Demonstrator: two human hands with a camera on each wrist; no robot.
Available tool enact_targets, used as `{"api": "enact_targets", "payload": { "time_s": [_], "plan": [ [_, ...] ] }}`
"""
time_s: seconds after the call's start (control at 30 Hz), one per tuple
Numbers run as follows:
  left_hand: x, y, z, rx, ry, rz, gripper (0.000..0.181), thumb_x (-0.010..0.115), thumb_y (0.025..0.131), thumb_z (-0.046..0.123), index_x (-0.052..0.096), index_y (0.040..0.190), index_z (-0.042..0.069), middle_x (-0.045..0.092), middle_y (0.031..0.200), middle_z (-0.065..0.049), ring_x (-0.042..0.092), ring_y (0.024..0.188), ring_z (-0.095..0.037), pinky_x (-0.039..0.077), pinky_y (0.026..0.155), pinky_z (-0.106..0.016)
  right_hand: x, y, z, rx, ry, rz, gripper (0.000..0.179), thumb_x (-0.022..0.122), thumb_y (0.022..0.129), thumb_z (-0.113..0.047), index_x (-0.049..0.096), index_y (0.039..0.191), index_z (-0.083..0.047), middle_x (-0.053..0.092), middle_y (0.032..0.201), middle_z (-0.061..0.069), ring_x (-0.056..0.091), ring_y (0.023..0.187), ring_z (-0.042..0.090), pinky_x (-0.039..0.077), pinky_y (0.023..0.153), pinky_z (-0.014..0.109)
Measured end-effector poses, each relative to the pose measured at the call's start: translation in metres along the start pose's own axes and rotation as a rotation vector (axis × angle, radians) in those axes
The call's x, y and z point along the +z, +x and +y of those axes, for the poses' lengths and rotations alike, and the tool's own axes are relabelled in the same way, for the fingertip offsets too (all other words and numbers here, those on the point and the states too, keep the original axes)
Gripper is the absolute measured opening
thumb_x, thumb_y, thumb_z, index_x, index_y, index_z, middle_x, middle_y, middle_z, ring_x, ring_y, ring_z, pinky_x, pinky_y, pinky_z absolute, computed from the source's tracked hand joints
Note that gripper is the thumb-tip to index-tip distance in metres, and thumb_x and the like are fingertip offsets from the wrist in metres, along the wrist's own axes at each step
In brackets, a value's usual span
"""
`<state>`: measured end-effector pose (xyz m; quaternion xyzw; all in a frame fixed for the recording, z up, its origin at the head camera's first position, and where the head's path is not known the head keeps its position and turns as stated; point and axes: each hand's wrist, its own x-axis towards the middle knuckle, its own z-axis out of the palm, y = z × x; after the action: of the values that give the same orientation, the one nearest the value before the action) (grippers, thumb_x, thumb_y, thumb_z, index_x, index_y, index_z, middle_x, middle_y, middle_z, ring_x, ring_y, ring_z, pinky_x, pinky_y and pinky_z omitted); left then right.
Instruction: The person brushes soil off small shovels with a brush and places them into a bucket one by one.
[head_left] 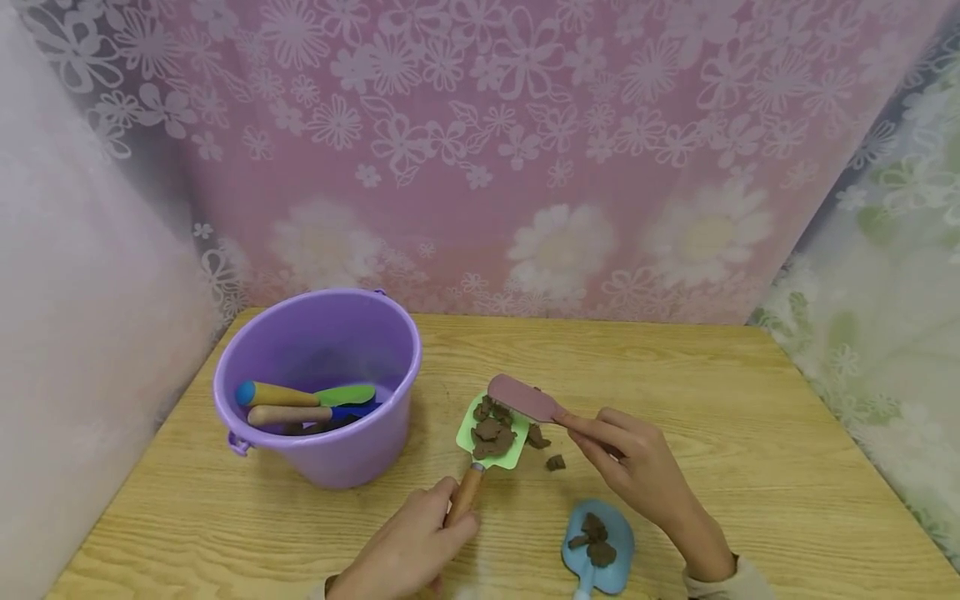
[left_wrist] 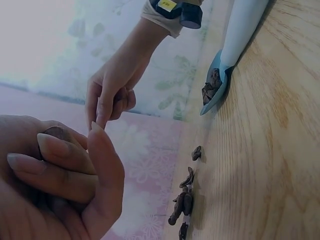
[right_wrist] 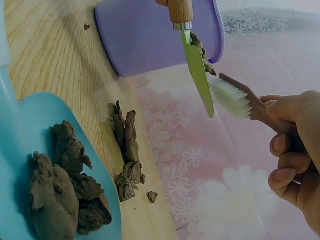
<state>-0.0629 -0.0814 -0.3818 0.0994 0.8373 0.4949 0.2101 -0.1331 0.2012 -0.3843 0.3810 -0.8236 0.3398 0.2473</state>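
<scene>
Behind the far edge of the wood-grained table (head_left: 697, 392) hangs a pink curtain (head_left: 487, 179) printed with pale flowers. A whitish sheet (head_left: 90, 275) runs beside the left edge, and a pale panel (head_left: 877, 333) with green leaf shapes beside the right.

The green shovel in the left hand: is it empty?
Not empty. Brown clumps lie on the green shovel in the left hand, as the head and right wrist views show.

Beige right sleeve (head_left: 729, 581); black, round-ended wrist device (left_wrist: 190, 16); yellow label (left_wrist: 166, 5), dark marking.
</scene>
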Motion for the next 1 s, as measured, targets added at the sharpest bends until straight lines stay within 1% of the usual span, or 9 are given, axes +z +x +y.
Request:
{"api": "enact_targets", "payload": {
  "time_s": [0.13, 0.27, 0.5, 0.73, 0.87, 1.0],
  "plan": [
    [-0.0018, 0.0011, 0.0003, 0.018, -0.003, -0.005, 0.018, 0.054, 0.091, 0.028, 0.050, 0.093, 0.011, 0.051, 0.065, -0.005, 0.052, 0.038, -0.018, 0.043, 0.040, -0.030, -0.0008, 0.0003, -0.0004, 0.008, -0.002, 0.003, 0.037, 0.070, 0.081, 0.003, 0.072, 0.115, -0.012, 0.047, 0.069, -0.014, 0.032, 0.055, -0.006, 0.030, 0.049, 0.007],
    [-0.0025, 0.0014, 0.0006, 0.020, -0.008, -0.009, 0.018, 0.054, 0.091, 0.028, 0.050, 0.093, 0.010, 0.050, 0.064, -0.005, 0.048, 0.038, -0.015, 0.042, 0.038, -0.029, -0.0012, -0.0001, -0.0006, 0.010, -0.001, 0.004, 0.037, 0.071, 0.080, 0.003, 0.072, 0.114, -0.012, 0.047, 0.070, -0.013, 0.032, 0.055, -0.006, 0.030, 0.049, 0.007],
    [-0.0040, 0.0012, -0.0003, 0.007, -0.015, -0.007, 0.021, 0.055, 0.092, 0.031, 0.051, 0.095, 0.010, 0.050, 0.063, -0.005, 0.047, 0.038, -0.015, 0.044, 0.037, -0.028, -0.0012, -0.0005, 0.0000, -0.002, -0.004, 0.000, 0.032, 0.070, 0.084, -0.001, 0.072, 0.114, -0.011, 0.047, 0.070, -0.013, 0.032, 0.055, -0.007, 0.030, 0.049, 0.007],
    [-0.0049, 0.0008, 0.0001, 0.011, -0.018, -0.007, 0.021, 0.055, 0.092, 0.030, 0.050, 0.093, 0.010, 0.050, 0.063, -0.005, 0.046, 0.040, -0.014, 0.045, 0.037, -0.029, -0.0012, -0.0005, 0.0004, -0.007, 0.000, -0.001, 0.031, 0.069, 0.084, -0.001, 0.072, 0.114, -0.010, 0.048, 0.071, -0.013, 0.033, 0.055, -0.006, 0.031, 0.049, 0.007],
    [-0.0049, 0.0002, 0.0005, 0.015, -0.006, -0.003, 0.021, 0.055, 0.092, 0.031, 0.051, 0.093, 0.010, 0.051, 0.064, -0.005, 0.047, 0.038, -0.015, 0.043, 0.036, -0.028, -0.0010, -0.0001, 0.0002, -0.023, 0.003, 0.002, 0.030, 0.069, 0.085, -0.002, 0.072, 0.113, -0.009, 0.049, 0.071, -0.012, 0.033, 0.056, -0.006, 0.031, 0.050, 0.007],
    [-0.0051, 0.0004, 0.0001, 0.016, -0.011, -0.012, 0.020, 0.055, 0.092, 0.031, 0.052, 0.093, 0.010, 0.051, 0.063, -0.005, 0.046, 0.037, -0.014, 0.038, 0.035, -0.024, -0.0010, 0.0000, 0.0000, -0.021, -0.007, 0.000, 0.030, 0.069, 0.085, -0.002, 0.072, 0.114, -0.010, 0.048, 0.070, -0.012, 0.033, 0.056, -0.006, 0.031, 0.050, 0.007]
  ]
}}
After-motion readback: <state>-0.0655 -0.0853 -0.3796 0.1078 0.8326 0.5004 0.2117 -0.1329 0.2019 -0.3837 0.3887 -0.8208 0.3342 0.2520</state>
